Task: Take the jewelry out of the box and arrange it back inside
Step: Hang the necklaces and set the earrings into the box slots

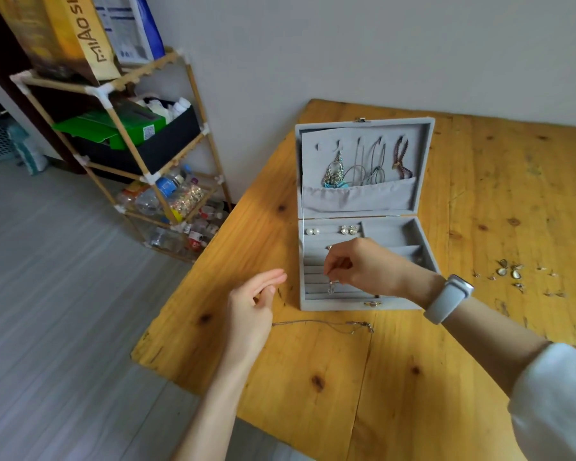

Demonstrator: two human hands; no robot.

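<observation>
The table [413,361] is knotty pine-like wood, smooth with a soft sheen. The jewelry box [316,306] looks covered in matt grey velvety cloth — small shiny metal clasps at its edges. The pearl earrings [312,231] are glossy. The watch [448,299] has a matt, rubbery-looking band — pale grey.

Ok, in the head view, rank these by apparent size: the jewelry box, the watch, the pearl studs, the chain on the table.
1. Jewelry box, by far the largest.
2. Chain, long but very thin.
3. Watch, shorter than the chain but bulkier; it is nearer the camera, so this pair is unsure.
4. Pearl studs, smallest.
</observation>
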